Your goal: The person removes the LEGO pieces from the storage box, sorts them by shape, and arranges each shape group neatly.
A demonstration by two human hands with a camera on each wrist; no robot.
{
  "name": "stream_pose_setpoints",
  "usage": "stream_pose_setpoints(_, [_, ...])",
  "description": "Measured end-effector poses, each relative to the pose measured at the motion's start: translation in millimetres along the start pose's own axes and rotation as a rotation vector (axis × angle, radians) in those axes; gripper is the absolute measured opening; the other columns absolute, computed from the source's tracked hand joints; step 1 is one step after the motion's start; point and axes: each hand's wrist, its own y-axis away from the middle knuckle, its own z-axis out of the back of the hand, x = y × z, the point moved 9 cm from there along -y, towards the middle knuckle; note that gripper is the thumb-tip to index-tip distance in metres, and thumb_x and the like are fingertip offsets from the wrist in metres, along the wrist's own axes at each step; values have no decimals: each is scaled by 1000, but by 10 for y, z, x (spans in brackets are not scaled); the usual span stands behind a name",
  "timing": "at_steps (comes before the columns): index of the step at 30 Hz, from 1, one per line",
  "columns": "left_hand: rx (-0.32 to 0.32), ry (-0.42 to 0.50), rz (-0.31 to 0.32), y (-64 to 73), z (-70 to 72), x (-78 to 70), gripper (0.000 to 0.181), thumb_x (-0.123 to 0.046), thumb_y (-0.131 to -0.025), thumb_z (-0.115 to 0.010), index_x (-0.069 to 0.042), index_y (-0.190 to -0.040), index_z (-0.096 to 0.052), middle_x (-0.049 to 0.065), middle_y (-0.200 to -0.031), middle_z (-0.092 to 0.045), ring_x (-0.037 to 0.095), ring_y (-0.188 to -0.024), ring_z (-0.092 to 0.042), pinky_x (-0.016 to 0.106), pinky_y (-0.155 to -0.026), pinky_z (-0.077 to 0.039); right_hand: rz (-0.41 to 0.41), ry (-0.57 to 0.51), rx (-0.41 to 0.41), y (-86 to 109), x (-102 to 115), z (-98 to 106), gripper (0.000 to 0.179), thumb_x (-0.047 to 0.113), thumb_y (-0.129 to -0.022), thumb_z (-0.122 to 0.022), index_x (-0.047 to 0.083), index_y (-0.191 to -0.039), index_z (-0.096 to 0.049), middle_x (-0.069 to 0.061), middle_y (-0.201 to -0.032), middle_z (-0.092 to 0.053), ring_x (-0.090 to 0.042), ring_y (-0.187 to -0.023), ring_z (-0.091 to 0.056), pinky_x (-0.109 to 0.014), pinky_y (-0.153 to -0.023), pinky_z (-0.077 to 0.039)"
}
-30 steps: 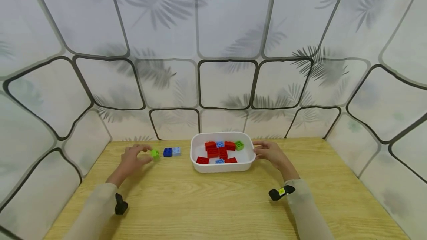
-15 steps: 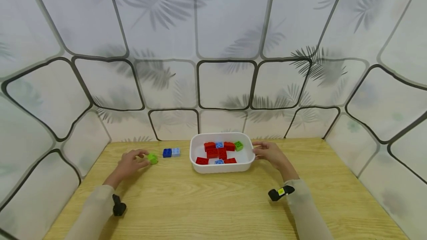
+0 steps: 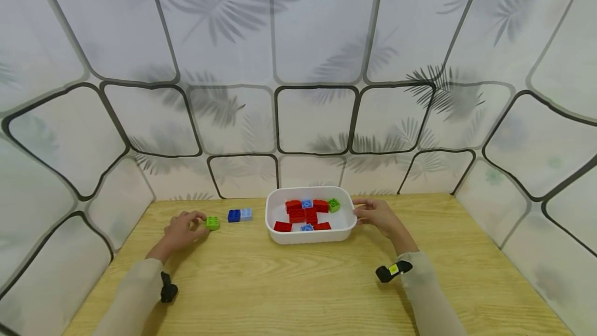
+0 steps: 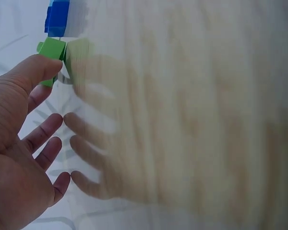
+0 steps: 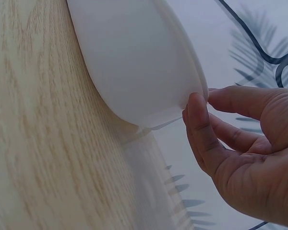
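With thumb and index finger, my left hand (image 3: 182,232) pinches the left end of a bright green toy building block (image 3: 212,223), which sits studs up on the table. In the left wrist view the thumb covers part of the green block (image 4: 52,49), and the other fingers are spread loosely. Just right of it stand a dark blue block (image 3: 234,215) and a light blue block (image 3: 245,214), side by side. My right hand (image 3: 380,217) holds the right end of a white tray (image 3: 311,239); in the right wrist view the fingertips (image 5: 197,103) are at its rim.
Inside the tray lie several red blocks (image 3: 296,215), two light blue ones (image 3: 307,204) and a green one (image 3: 333,205). A patterned curtain (image 3: 317,118) rises behind the wooden table (image 3: 280,284) and along both sides.
My left hand has moved slightly left and toward me with the green block, which has turned from tilted to studs up. The right hand keeps its place at the tray.
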Motion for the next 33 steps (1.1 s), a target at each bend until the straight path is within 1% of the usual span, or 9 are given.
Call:
stream_pose_setpoints(7, [2, -30, 8, -89, -45, -49, 34, -29, -92, -73, -10, -118, -62, 24, -116, -59, 49, -105, -47, 63, -78, -36, -5, -5, -11, -19, -51, 32, 45, 6, -99, -64, -11, -139, -53, -27, -128, -64, -10, -88, -68, -27, -78, -58])
stream_pose_setpoints(12, [4, -34, 9, -149, -89, -77, 33, -30, -92, -72, -12, -118, -62, 22, -114, -57, 44, -104, -47, 59, -78, -34, 9, -12, 1, -9, -29, 20, 46, 7, -99, -64, -13, -139, -52, -31, -130, -63, -10, -87, -68, -27, -78, -58])
stream_pose_setpoints(14, [4, -32, 9, -168, -105, -84, 33, -30, -92, -72, -13, -118, -61, 22, -114, -56, 44, -103, -46, 58, -78, -33, 15, -18, 12, 5, -1, 2, 47, 6, -100, -63, -14, -140, -50, -33, -131, -61, -9, -86, -68, -27, -78, -58])
stream_pose_setpoints(17, [8, -27, 10, -189, -116, -100, 32, -30, -92, -71, -13, -118, -60, 22, -115, -54, 44, -104, -46, 58, -78, -32, 14, -25, 9, 8, 7, -2, 47, 6, -100, -63, -15, -140, -50, -32, -130, -62, -8, -85, -68, -26, -77, -58])
stream_pose_setpoints(20, [18, -29, 10, -194, -112, -124, 33, -30, -93, -70, -13, -119, -60, 23, -117, -54, 46, -105, -45, 60, -79, -32, 16, -24, 9, -5, -3, 1, 46, 5, -100, -62, -15, -139, -50, -29, -125, -66, -8, -84, -68, -26, -76, -58])
stream_pose_setpoints(23, [27, -33, 14, -197, -104, -140, 34, -30, -94, -70, -11, -120, -59, 25, -118, -53, 46, -105, -45, 63, -80, -32, 23, -28, 9, -26, -27, 11, 45, 4, -99, -63, -15, -138, -51, -20, -116, -71, -9, -83, -68, -26, -76, -59])
stream_pose_setpoints(26, [31, -38, 20, -206, -106, -138, 34, -30, -94, -69, -11, -121, -59, 26, -120, -52, 47, -106, -44, 64, -81, -32, 24, -35, 8, -28, -27, 12, 45, 3, -99, -62, -15, -138, -51, -12, -110, -72, -8, -82, -68, -26, -75, -59])
stream_pose_setpoints(29, [31, -43, 21, -218, -110, -134, 34, -30, -94, -69, -12, -121, -59, 26, -121, -52, 47, -106, -44, 65, -82, -32, 20, -41, 4, -25, -24, 11, 45, 2, -99, -62, -15, -138, -50, -11, -109, -72, -8, -81, -68, -25, -75, -58])
stream_pose_setpoints(33, [34, -43, 20, -229, -129, -123, 35, -29, -95, -68, -12, -123, -59, 26, -121, -52, 47, -106, -44, 65, -82, -31, 16, -41, -1, -20, -27, 9, 44, 1, -98, -62, -15, -138, -51, -13, -110, -72, -8, -81, -67, -25, -74, -58])
